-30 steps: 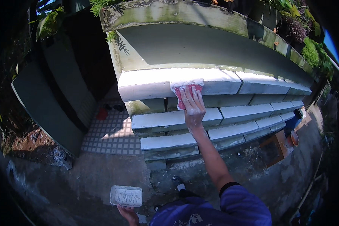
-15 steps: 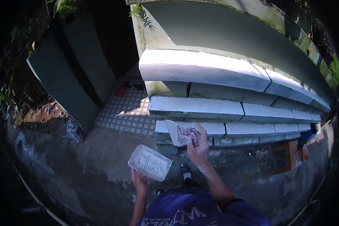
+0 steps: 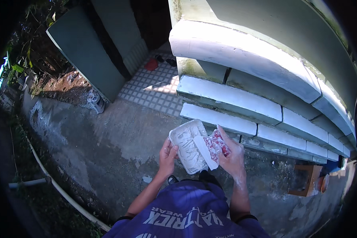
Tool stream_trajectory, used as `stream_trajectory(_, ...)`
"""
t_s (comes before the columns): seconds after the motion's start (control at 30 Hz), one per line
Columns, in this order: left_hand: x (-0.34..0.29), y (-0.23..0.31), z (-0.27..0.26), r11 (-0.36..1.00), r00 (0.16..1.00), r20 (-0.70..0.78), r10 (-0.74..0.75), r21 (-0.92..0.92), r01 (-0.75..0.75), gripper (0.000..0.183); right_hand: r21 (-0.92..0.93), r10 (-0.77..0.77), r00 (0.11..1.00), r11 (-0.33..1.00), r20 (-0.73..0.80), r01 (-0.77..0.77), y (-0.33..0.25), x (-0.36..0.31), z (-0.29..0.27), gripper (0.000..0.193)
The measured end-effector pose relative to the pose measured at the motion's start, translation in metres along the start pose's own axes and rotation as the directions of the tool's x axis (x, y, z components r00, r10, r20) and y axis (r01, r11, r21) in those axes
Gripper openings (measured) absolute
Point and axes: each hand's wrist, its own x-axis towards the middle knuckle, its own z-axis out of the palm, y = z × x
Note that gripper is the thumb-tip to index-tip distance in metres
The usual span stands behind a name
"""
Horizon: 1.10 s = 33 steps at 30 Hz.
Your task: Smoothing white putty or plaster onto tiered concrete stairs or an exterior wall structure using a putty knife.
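From the head view, a lot is cut off. The person's body shows only as a purple shirt (image 3: 186, 216) at the bottom edge, and the corners of the picture are black. A dark shoe tip peeks out just above the shirt, mostly hidden.

The left hand (image 3: 167, 157) is closed on the near edge of a white plastic tray (image 3: 186, 148), thumb on the rim and fingers under it, out of sight. The tray is held in front of the chest, tilted, and it is smeared inside with white paste or paint. How deep the paste is, I cannot tell.

The right hand (image 3: 232, 156) is wrapped around a red and white sponge pad (image 3: 212, 146). One end of the pad rests on the tray's right edge. White stuff covers part of the pad and the fingers.

Just beyond the hands is a wall of white-painted blocks (image 3: 242, 103), with grey gaps between them. Lower down, the ground is wet grey concrete (image 3: 107, 139). A brown box (image 3: 303, 180) sits to the right, and a white hose (image 3: 63, 190) curves on the left.
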Motion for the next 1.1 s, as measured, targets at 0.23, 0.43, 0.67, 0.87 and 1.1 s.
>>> stream_trajectory(0.23,0.011,0.002,0.039,0.998,0.997,0.061,0.041,-0.057,-0.038,0.052,0.086,0.041,0.999,0.995,0.024,-0.043,0.027,0.011,0.000,0.064)
stream_trajectory(0.43,0.023,-0.008,0.061,0.998,0.997,0.057,0.058,0.022,-0.060,0.053,0.138,-0.024,0.999,0.990,0.035,0.019,0.046,0.020,0.006,0.060)
stream_trajectory(0.67,0.041,-0.023,0.069,1.000,0.998,-0.069,-0.010,-0.021,0.009,0.053,0.076,-0.097,0.987,0.993,0.126,0.088,0.066,0.038,0.006,0.064)
stream_trajectory(0.87,0.052,-0.048,0.047,0.986,0.985,-0.124,-0.122,-0.131,0.106,0.052,0.086,-0.004,0.929,0.996,0.369,-0.030,0.072,0.054,-0.006,0.059)
stream_trajectory(1.1,0.053,-0.060,0.038,0.984,0.995,-0.096,0.029,-0.174,-0.045,0.054,0.236,0.071,0.924,0.957,0.376,-0.169,0.075,0.070,0.003,0.056)
